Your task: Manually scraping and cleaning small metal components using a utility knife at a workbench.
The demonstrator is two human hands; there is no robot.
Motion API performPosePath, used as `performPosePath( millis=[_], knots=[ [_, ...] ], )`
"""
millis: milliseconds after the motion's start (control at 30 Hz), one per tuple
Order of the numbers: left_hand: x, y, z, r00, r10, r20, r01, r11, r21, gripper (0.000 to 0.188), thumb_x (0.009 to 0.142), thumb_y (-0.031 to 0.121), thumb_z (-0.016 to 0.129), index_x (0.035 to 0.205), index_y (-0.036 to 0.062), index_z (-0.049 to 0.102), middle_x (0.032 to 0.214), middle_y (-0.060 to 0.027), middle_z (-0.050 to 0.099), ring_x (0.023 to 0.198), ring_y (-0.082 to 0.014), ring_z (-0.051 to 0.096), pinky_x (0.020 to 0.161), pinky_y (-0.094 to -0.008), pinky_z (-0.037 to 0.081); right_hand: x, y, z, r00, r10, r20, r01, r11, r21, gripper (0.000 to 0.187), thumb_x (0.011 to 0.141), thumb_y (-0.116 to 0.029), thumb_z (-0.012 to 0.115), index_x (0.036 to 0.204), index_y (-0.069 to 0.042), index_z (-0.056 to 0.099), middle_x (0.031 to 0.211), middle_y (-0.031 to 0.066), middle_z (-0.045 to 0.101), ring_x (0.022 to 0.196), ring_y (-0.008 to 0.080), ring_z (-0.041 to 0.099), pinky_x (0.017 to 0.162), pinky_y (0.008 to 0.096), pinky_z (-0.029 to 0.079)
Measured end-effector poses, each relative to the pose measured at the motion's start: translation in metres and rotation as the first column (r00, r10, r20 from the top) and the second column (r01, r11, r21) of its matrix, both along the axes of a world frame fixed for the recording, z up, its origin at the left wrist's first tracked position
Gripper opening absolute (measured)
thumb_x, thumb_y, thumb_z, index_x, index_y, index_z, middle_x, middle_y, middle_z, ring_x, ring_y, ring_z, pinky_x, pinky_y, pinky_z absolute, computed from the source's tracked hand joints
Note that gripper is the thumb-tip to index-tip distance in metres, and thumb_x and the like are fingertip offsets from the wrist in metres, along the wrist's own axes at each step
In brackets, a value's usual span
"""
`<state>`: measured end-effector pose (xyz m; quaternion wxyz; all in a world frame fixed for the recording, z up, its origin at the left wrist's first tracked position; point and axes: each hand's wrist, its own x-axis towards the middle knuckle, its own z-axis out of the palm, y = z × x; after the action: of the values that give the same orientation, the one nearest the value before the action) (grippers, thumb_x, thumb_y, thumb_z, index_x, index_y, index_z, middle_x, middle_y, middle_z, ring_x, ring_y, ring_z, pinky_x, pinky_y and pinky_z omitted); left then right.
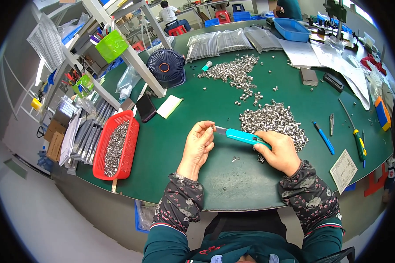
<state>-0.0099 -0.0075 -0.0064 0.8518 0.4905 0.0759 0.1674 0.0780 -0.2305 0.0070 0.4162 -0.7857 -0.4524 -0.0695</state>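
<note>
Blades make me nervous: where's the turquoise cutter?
In the head view, the turquoise cutter is in the right hand, blade toward the left hand, by the nearer heap of metal rings.

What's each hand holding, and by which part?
The right hand grips a teal utility knife by the rear of its handle; the left hand seems to pinch a tiny piece, mostly hidden.
</note>
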Motion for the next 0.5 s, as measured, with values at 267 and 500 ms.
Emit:
performPosePath(
  millis=[267,500],
  knots=[
    [-0.0006,-0.0002,-0.0006,1.0,-0.028,-0.004,0.028,1.0,-0.004,0.016,0.086,0.007,0.056,0.102,0.0026,0.056,0.08,0.0015,0.052,0.05,-0.0017,0.031,0.038,-0.0149,0.023,0.0004,-0.0004,0.0002,0.999,0.031,-0.015,-0.031,0.999,-0.017,0.025,0.078,-0.025,0.06,0.097,-0.008,0.06,0.071,0.0105,0.058,0.065,0.0294,0.058,0.056,0.0394,0.044],
    [-0.0015,-0.0015,0.001,0.999,-0.05,-0.012,0.05,0.999,0.019,0.015,0.086,0.007,0.056,0.1,0.0024,0.057,0.08,0.0029,0.05,0.05,-0.0017,0.031,0.039,-0.0153,0.023,0.0025,-0.0012,0.0008,0.997,0.038,-0.071,-0.041,0.998,-0.045,0.026,0.079,-0.026,0.058,0.097,-0.008,0.062,0.074,0.0114,0.06,0.068,0.03,0.059,0.059,0.0393,0.045]
  ],
)
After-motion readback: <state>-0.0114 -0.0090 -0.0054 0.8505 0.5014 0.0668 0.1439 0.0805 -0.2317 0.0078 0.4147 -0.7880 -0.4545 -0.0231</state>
